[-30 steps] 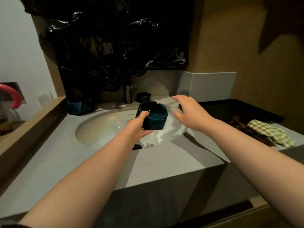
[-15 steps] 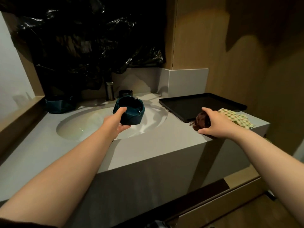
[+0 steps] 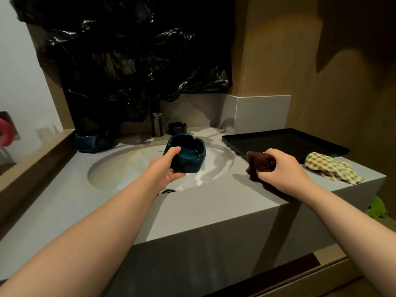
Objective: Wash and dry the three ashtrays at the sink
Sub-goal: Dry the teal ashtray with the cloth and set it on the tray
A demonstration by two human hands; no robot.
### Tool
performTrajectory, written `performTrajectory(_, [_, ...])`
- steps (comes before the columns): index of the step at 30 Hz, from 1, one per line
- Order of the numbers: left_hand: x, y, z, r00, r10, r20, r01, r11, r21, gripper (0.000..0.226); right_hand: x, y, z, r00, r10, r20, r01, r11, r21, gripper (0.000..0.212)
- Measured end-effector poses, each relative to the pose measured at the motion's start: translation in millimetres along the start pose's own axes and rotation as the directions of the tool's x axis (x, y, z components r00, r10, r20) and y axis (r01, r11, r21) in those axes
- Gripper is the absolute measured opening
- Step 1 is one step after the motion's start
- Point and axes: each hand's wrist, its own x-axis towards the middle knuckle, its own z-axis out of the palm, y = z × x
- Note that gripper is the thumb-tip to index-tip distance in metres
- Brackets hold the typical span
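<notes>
Change — right hand (image 3: 278, 170), open over the sink (image 3: 120, 155) a second ago, is now clamped on the brown cloth (image 3: 257, 163) at the counter. The left hand (image 3: 169, 170) grips the ashtray (image 3: 188, 155) by its near wall above the basin, so drying likely comes next. Room — counter edge just under the right wrist, tray (image 3: 285, 140) just beyond its knuckles, checked cloth (image 3: 330, 168) to its right, open air between the hands; second ashtray (image 3: 92, 140) and black ashtray (image 3: 177, 127) wait beyond the left hand.

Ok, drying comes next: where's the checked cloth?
Head view, right: the checked cloth lies on the counter, beside the black tray, right of the right hand.
</notes>
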Motion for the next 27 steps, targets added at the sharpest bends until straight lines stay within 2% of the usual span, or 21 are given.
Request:
performTrajectory(2, [2.6, 4.7, -2.1, 1.0, -0.017, 0.001, 0.017, 1.0, -0.008, 0.051, 13.5, -21.0, 4.6, 0.999, 0.002, 0.04, -0.009, 0.981, 0.195, 0.042])
performTrajectory(4, [7.6, 10.8, -6.5, 1.0, -0.03, -0.002, 0.03, 0.998, -0.046, 0.047, 30.1, -44.8, 12.2, 0.988, -0.051, 0.148, 0.006, 0.958, 0.286, 0.064])
performTrajectory(6, [13.5, 17.6, -13.0, 0.999, -0.037, -0.015, 0.035, 0.996, -0.08, 0.047, 47.8, -69.2, 24.3, 0.952, -0.143, 0.27, 0.073, 0.964, 0.254, 0.077])
performTrajectory(8, [19.5, 23.9, -21.2, 0.998, -0.038, -0.055, 0.034, 0.997, -0.072, 0.042, 63.7, -93.8, 39.9, 0.897, -0.235, 0.375, 0.169, 0.965, 0.2, 0.079])
performTrajectory(12, [31.0, 32.3, -38.1, 0.995, -0.033, -0.091, 0.03, 0.999, -0.044, 0.039, 93.5, -133.3, 76.2, 0.795, -0.337, 0.504, 0.342, 0.936, 0.086, 0.07])
performTrajectory(14, [34.1, 34.5, -43.7, 0.996, -0.028, -0.088, 0.023, 0.998, -0.054, 0.031, 104.3, -143.4, 92.3, 0.766, -0.351, 0.538, 0.385, 0.921, 0.054, 0.049])
performTrajectory(16, [35.2, 35.5, -46.1, 0.994, -0.028, -0.102, 0.021, 0.997, -0.068, 0.031, 108.2, -147.2, 105.9, 0.779, -0.359, 0.515, 0.391, 0.919, 0.05, 0.029])
performTrajectory(18, [35.5, 33.7, -45.9, 0.993, -0.043, -0.114, 0.035, 0.997, -0.074, 0.033, 108.9, -144.9, 116.9, 0.801, -0.372, 0.468, 0.392, 0.918, 0.06, 0.023])
performTrajectory(20, [34.7, 32.5, -46.4, 0.997, -0.066, -0.038, 0.063, 0.996, -0.06, 0.037, 113.1, -138.1, 119.6, 0.823, -0.355, 0.444, 0.353, 0.931, 0.092, 0.02])
performTrajectory(22, [32.3, 33.4, -49.0, 0.994, -0.074, 0.076, 0.071, 0.996, 0.048, 0.045, 120.7, -126.1, 111.9, 0.847, -0.297, 0.44, 0.259, 0.955, 0.145, 0.022])
performTrajectory(24, [31.3, 34.2, -54.5, 0.995, -0.014, 0.102, -0.02, 0.944, 0.33, 0.06, 127.4, -111.2, 98.9, 0.846, -0.263, 0.463, 0.143, 0.949, 0.28, 0.028])
performTrajectory(26, [33.2, 33.7, -58.8, 0.986, 0.108, 0.123, -0.161, 0.777, 0.608, 0.085, 130.4, -99.3, 86.2, 0.808, -0.292, 0.512, 0.037, 0.892, 0.45, 0.028])
performTrajectory(27, [33.7, 32.7, -59.0, 0.972, 0.164, 0.167, -0.234, 0.711, 0.663, 0.096, 130.9, -95.1, 81.9, 0.78, -0.311, 0.543, -0.006, 0.864, 0.503, 0.026])
